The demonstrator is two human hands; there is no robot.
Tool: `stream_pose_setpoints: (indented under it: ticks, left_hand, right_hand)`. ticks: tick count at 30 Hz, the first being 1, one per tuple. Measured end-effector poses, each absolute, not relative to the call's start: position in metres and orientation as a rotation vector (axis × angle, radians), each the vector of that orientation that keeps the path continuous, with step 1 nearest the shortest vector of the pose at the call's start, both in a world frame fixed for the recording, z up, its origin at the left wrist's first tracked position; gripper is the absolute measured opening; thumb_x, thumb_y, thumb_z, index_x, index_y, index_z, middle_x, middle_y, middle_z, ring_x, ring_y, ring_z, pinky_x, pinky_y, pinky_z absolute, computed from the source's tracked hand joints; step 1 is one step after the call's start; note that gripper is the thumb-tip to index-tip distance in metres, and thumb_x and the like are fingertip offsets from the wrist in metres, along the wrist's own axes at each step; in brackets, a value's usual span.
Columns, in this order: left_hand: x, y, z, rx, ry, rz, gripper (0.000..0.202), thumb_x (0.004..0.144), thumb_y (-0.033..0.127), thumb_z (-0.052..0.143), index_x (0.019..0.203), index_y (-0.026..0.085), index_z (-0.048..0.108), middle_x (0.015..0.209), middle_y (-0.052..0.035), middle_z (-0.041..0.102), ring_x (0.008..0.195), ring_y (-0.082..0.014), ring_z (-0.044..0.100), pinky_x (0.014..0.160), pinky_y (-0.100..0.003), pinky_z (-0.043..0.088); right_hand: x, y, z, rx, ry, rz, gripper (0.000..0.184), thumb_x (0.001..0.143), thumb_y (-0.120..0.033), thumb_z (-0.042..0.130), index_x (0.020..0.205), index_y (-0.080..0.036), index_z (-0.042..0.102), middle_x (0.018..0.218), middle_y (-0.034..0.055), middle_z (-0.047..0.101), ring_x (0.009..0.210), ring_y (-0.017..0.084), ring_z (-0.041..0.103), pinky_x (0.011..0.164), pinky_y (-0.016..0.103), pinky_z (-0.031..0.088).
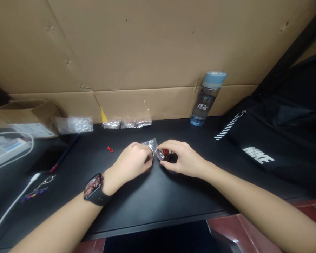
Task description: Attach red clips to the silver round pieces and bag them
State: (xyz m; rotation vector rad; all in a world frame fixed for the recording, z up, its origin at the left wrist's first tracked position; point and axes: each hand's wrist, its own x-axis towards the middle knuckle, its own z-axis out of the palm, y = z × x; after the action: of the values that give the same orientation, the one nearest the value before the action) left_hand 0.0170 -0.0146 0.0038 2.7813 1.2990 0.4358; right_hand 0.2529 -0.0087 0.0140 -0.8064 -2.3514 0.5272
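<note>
Just left of the middle of the black table, my left hand (137, 156) is closed on a small clear plastic bag (152, 144), whose crinkled top sticks out past the fingers. A bit of red shows under that hand. Close beside it, my right hand (185, 158) grips a small round clear object (162, 154) between thumb and fingers, with something red at it; its exact kind I cannot make out. The two hands nearly meet. A small red cord loop (110, 149) lies on the table to the left of my left hand.
Several small filled plastic bags (128, 123) line the back by the cardboard wall. A water bottle (205, 98) stands back right, beside a black bag (258, 154). On the left are a cardboard box (28, 117), a phone (48, 160), a white cable (18, 200) and a keychain (38, 191).
</note>
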Motion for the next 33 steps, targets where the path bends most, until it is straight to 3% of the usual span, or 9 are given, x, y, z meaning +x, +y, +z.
stream_pose_setpoints:
  ticks: [8,18,28,33]
  left_hand:
    - [0.0163,-0.0137,-0.0014,2.692,1.473,0.504,0.014,0.093,0.019,0.061,0.089,0.023,0.074,0.087,-0.0026,0.077,0.078,-0.0230,0.070,0.072,-0.032,0.048]
    - [0.0180,-0.0171,0.0050,2.699,1.519,0.613,0.010,0.094,0.022,0.060,0.088,0.021,0.067,0.071,-0.0010,0.069,0.069,-0.0210,0.064,0.070,-0.031,0.044]
    - [0.0196,-0.0200,0.0063,2.739,1.431,0.747,0.010,0.094,0.023,0.062,0.086,0.021,0.068,0.075,-0.0010,0.071,0.071,-0.0212,0.063,0.078,-0.035,0.044]
    - [0.0241,-0.0214,0.0069,2.713,1.399,0.708,0.013,0.092,0.023,0.063,0.080,0.019,0.065,0.073,-0.0021,0.071,0.070,-0.0212,0.064,0.074,-0.034,0.044]
  right_hand:
    - [0.2490,-0.0102,0.0091,-0.742,-2.374,0.628,0.043,0.083,-0.019,0.077,0.124,-0.021,0.067,0.113,0.0074,0.073,0.101,0.022,0.069,0.093,0.036,0.056]
    - [0.2493,-0.0115,0.0069,-0.777,-2.386,0.580,0.041,0.085,-0.021,0.076,0.125,-0.020,0.068,0.116,0.0081,0.074,0.102,0.022,0.071,0.094,0.036,0.056]
    - [0.2478,-0.0129,0.0125,-0.750,-2.255,0.505,0.031,0.083,-0.021,0.077,0.113,-0.020,0.070,0.104,0.0061,0.075,0.090,0.021,0.070,0.085,0.035,0.058]
    - [0.2474,-0.0138,0.0136,-0.674,-2.134,0.495,0.033,0.087,-0.022,0.077,0.118,-0.022,0.067,0.116,0.0060,0.074,0.102,0.020,0.071,0.094,0.033,0.056]
